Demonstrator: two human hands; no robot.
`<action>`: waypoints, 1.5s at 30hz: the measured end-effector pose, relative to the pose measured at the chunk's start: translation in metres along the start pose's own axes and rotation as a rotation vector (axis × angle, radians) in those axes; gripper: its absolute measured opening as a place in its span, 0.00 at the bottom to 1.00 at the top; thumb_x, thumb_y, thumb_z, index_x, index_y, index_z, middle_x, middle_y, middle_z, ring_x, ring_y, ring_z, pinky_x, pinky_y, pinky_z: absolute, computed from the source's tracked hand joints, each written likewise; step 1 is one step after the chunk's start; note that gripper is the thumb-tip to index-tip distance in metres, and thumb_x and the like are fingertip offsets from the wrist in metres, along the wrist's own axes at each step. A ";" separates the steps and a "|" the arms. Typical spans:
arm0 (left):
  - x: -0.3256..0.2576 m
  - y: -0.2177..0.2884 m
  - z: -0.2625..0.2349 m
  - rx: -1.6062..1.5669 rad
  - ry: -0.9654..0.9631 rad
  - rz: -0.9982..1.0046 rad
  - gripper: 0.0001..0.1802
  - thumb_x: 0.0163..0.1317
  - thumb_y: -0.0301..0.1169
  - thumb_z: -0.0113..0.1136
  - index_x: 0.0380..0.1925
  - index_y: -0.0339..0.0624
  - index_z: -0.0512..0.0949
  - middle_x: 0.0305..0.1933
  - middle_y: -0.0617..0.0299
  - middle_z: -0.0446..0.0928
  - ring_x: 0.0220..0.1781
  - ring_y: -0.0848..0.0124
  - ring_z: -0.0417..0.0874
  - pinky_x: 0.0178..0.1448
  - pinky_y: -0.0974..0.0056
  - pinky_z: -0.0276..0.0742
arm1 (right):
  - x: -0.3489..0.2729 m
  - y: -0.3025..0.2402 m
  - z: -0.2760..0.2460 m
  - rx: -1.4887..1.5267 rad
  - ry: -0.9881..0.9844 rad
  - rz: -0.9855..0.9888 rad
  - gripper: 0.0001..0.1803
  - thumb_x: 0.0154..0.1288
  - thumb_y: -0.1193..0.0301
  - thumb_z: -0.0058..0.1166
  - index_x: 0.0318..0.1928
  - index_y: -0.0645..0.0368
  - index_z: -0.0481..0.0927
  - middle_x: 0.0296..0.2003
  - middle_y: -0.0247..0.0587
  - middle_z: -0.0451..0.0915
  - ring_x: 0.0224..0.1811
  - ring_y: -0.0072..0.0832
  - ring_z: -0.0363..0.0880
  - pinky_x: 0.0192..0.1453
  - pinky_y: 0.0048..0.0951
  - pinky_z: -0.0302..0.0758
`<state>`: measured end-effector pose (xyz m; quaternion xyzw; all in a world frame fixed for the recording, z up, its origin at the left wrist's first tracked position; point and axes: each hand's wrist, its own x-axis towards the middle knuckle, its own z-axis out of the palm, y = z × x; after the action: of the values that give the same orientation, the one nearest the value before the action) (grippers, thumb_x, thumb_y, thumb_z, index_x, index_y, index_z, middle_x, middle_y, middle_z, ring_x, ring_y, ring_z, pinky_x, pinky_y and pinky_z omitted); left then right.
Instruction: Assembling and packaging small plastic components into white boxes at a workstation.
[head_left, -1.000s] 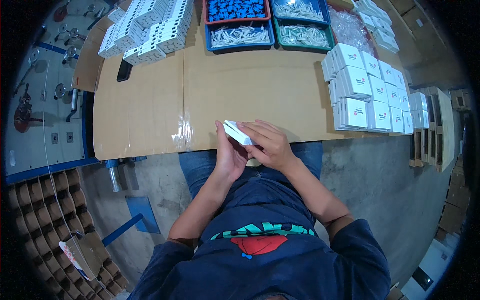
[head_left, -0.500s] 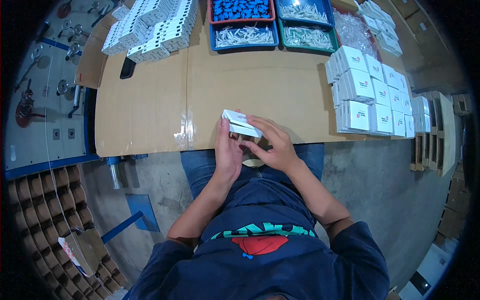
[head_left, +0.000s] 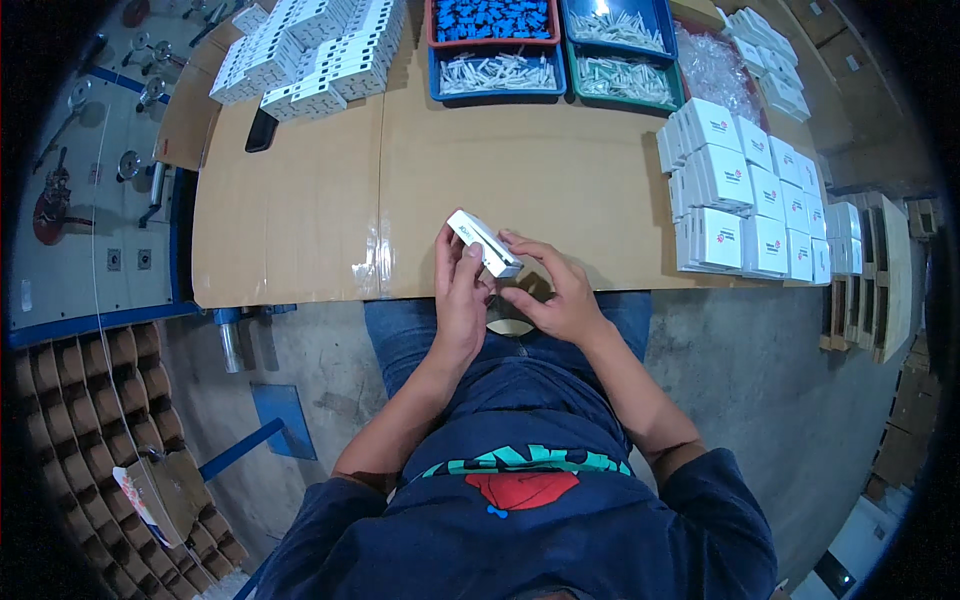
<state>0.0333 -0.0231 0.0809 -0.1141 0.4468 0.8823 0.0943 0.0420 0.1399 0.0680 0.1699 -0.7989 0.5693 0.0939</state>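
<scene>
Left grip (head_left: 462, 292) holds white case (head_left: 483, 243); trays (head_left: 498, 97) beyond, white stacks (head_left: 722, 178) rightward.

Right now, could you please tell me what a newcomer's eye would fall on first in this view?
Probably the vivid blue pieces heaped in the red tray at the far side of the table. Next, perhaps, the white box-shaped piece at the near edge, held in the left hand with the right hand close by. Stacked white units also stand out at the table's far left, and printed white units at its right.
</scene>
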 end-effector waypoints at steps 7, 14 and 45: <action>0.004 -0.004 -0.006 0.223 -0.128 0.155 0.46 0.65 0.22 0.65 0.78 0.48 0.50 0.76 0.48 0.60 0.72 0.60 0.72 0.72 0.57 0.72 | 0.006 -0.002 -0.008 0.460 -0.022 0.259 0.30 0.75 0.60 0.58 0.71 0.58 0.69 0.73 0.48 0.69 0.76 0.39 0.67 0.76 0.43 0.66; 0.001 -0.006 -0.002 0.313 -0.218 0.142 0.57 0.54 0.20 0.71 0.79 0.48 0.46 0.80 0.48 0.56 0.77 0.56 0.64 0.76 0.49 0.67 | 0.011 -0.009 -0.004 0.557 -0.088 0.318 0.35 0.74 0.65 0.59 0.77 0.57 0.63 0.75 0.45 0.64 0.77 0.37 0.64 0.76 0.44 0.67; 0.015 -0.051 -0.013 0.866 -0.373 0.725 0.57 0.71 0.68 0.44 0.79 0.33 0.38 0.83 0.35 0.39 0.84 0.45 0.47 0.83 0.48 0.46 | 0.007 -0.013 0.005 0.390 -0.043 0.128 0.27 0.83 0.62 0.42 0.73 0.66 0.67 0.69 0.52 0.68 0.71 0.40 0.69 0.74 0.36 0.64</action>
<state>0.0345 -0.0029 0.0301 0.2515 0.7525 0.6007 -0.0979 0.0411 0.1297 0.0800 0.1459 -0.6847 0.7141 0.0060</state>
